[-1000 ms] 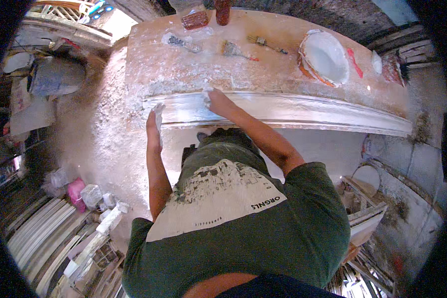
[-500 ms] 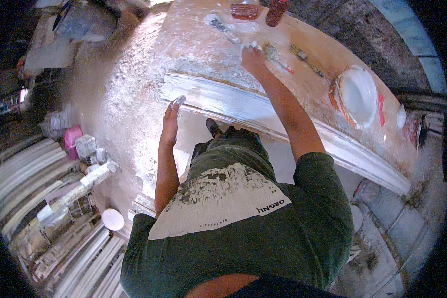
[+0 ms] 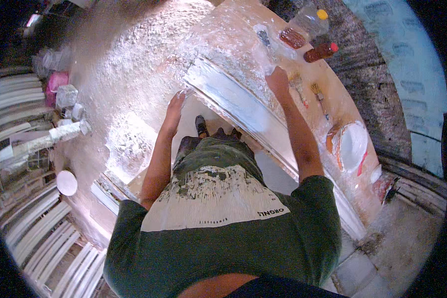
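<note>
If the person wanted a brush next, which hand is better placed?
The right hand, I'd judge: it's over the table, close to the brushes. The left hand is farther off, beside the white molding.

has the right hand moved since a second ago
Yes: judged against the long white molding, the right hand has moved from over it to beyond its far edge, and is now over the tabletop beside a paintbrush.

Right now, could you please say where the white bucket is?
In the head view, the white bucket sits on the table at right, between a brush and a red strip.
</note>
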`<state>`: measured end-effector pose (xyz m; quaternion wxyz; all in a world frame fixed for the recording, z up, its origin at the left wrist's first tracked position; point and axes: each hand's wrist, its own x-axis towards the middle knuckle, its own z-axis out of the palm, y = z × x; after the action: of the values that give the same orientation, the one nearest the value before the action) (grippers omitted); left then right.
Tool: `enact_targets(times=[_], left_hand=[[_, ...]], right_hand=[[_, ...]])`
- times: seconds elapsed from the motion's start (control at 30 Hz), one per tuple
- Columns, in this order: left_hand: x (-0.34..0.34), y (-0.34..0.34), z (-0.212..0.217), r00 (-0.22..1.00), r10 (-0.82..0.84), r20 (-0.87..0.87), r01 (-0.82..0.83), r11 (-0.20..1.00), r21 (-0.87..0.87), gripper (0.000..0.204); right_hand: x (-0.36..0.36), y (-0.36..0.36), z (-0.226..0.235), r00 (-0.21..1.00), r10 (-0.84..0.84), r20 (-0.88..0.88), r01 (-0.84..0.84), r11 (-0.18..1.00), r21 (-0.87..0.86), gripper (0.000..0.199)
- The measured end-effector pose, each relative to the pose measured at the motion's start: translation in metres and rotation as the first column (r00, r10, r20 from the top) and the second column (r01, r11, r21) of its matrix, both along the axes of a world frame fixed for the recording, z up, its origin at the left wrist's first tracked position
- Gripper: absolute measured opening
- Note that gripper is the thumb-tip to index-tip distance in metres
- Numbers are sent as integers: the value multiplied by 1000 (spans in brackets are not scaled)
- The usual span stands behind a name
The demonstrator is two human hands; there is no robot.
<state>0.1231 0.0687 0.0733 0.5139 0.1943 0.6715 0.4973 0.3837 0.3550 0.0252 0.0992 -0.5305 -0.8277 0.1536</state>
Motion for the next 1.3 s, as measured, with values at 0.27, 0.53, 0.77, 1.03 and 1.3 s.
enact_targets(times=[0.27, 0.53, 0.77, 1.03, 1.3], left_hand=[[19, 75, 36, 984, 176, 13, -177, 983, 44, 70], [-31, 61, -9, 921, 194, -339, -223, 974, -48, 42], [-3, 63, -55, 815, 436, -380, -420, 898, 131, 35], [23, 81, -81, 618, 746, -247, -681, 665, 305, 29], [90, 74, -77, 633, 734, -248, -636, 675, 374, 28]], right_hand=[[-136, -138, 59, 881, 455, -131, -471, 819, -326, 39], [-190, -91, 57, 898, 89, -430, -233, 927, -294, 46], [-216, -28, -19, 807, -73, -586, -314, 787, -531, 38], [-200, -20, -79, 859, -63, -509, -206, 866, -455, 46], [-145, -25, -75, 720, 16, -694, -445, 778, -444, 46]])
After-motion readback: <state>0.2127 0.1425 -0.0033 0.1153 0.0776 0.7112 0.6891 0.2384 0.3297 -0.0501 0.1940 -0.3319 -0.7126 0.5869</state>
